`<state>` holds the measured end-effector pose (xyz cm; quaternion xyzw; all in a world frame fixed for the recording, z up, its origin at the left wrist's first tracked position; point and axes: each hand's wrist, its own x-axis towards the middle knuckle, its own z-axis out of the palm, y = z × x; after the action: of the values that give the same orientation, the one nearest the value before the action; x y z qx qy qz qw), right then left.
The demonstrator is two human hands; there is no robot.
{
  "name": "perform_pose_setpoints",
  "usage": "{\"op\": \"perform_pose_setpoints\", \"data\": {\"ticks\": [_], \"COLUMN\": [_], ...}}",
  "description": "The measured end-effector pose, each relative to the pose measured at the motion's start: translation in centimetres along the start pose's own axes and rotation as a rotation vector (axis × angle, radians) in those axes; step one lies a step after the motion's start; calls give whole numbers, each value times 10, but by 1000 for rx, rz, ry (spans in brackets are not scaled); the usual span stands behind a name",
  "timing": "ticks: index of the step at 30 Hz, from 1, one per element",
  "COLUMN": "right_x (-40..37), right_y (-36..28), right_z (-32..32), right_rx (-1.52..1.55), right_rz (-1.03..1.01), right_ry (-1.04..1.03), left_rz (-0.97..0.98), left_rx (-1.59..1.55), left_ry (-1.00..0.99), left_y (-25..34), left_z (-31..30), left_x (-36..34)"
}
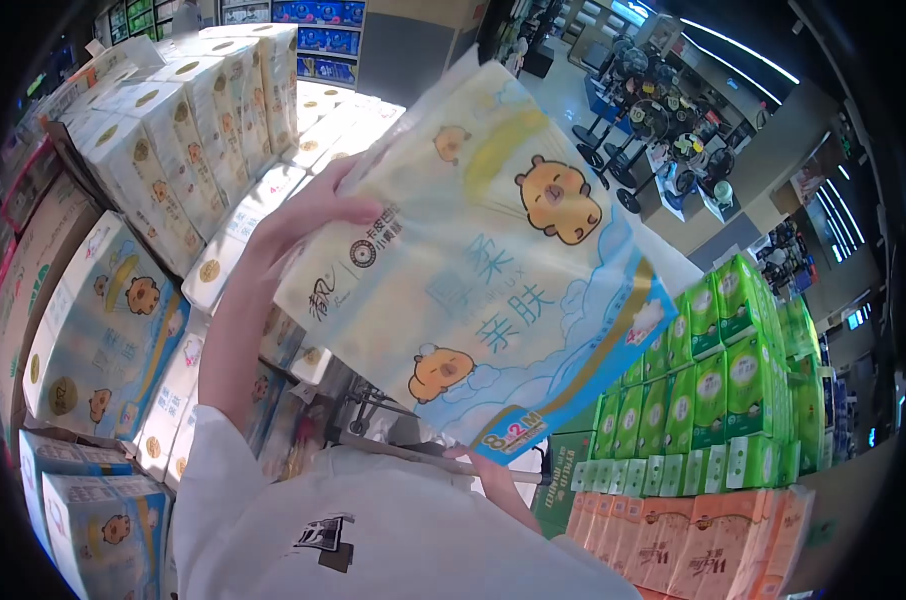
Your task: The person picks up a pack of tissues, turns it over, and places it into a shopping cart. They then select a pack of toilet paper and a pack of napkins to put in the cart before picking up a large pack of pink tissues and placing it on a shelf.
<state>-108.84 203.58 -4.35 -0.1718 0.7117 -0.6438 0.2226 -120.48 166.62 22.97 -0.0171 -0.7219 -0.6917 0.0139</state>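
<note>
A large cream and blue tissue pack (473, 270) with cartoon bears is held up, tilted, in front of my chest. My left hand (323, 215) grips its upper left side, thumb across the printed front and the other fingers hidden behind it. At the lower edge my right hand (488, 470) holds the pack's bottom corner, mostly hidden by it. Behind my left arm, more packs of the same bear design (118, 320) stand and lie in stacks.
White tissue packs (163, 140) are piled at the upper left. Green packs (713, 370) and orange packs (693, 540) are stacked at the right. A cart (373, 415) is partly visible below the held pack. Standing fans (653, 115) are farther back.
</note>
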Motion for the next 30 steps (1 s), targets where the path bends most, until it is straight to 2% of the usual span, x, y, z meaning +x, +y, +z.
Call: {"op": "perform_pose_setpoints", "data": {"ticks": [3, 6, 8, 10, 12, 15, 19, 22, 25, 28, 30], "right_x": [5, 9, 11, 11, 12, 16, 22, 26, 31, 33, 33], "right_y": [-3, -8, -19, -19, -14, -6, 9, 24, 38, 46, 46], "right_z": [18, 30, 35, 39, 39, 33, 17, 4, -4, -9, -11], "right_rx": [-176, -402, -893, -970, -878, -475, 62, 473, 725, 849, 880], "right_rz": [-44, -101, -262, -307, -281, -121, 160, 357, 465, 519, 525], "right_ry": [-117, -188, -218, -227, -229, -200, -66, 35, 83, 119, 140], "left_rz": [-36, -32, -45, -38, -8, -32, -18, 136, 346, 172, 28], "left_rx": [109, 124, 127, 144, 113, 24, 104, 120, 147, 119, -90], "left_ry": [-221, -387, -402, -483, -537, -636, -726, -776, -627, -108, 92], "left_y": [22, 13, 18, 17, 12, 11, -8, -35, -50, -76, -93], "left_z": [15, 21, 27, 27, 25, 23, 7, -8, 0, 46, 77], "left_x": [11, 25, 22, 22, 25, 24, 35, 47, 48, 17, -4]}}
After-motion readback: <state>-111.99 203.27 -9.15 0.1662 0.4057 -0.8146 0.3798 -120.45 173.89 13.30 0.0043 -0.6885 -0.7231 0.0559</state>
